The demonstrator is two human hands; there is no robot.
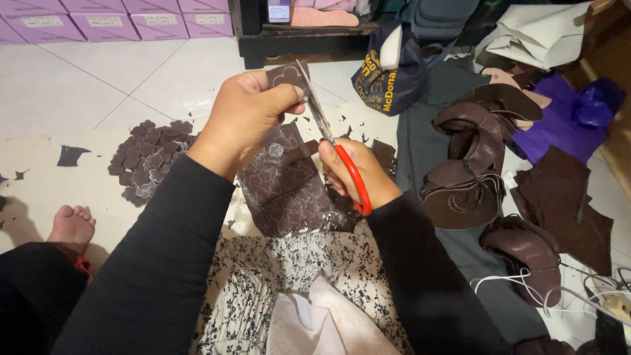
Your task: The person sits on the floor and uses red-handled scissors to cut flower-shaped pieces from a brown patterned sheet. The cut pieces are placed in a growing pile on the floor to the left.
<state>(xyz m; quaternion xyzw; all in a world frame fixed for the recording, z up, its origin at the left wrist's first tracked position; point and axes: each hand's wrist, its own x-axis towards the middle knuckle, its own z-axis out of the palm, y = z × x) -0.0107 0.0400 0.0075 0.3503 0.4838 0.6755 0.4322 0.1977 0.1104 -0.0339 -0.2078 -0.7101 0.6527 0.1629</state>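
Note:
My left hand [246,112] pinches a small dark brown leather piece [287,75] marked with flower outlines, held up in front of me. My right hand [355,174] grips red-handled scissors [328,135], whose blades point up and meet the edge of that piece. Below both hands, a larger brown leather sheet [282,187] drawn with silver flower outlines lies across my lap. A pile of cut brown flower shapes [148,161] sits on the floor to the left of my left arm.
Brown leather scraps and curled offcuts [470,167] lie at the right with a purple bag [578,112]. A dark printed bag [388,79] stands ahead. Pink boxes [118,23] line the back left. A bare foot [71,227] rests at left. White cords [578,296] trail at lower right.

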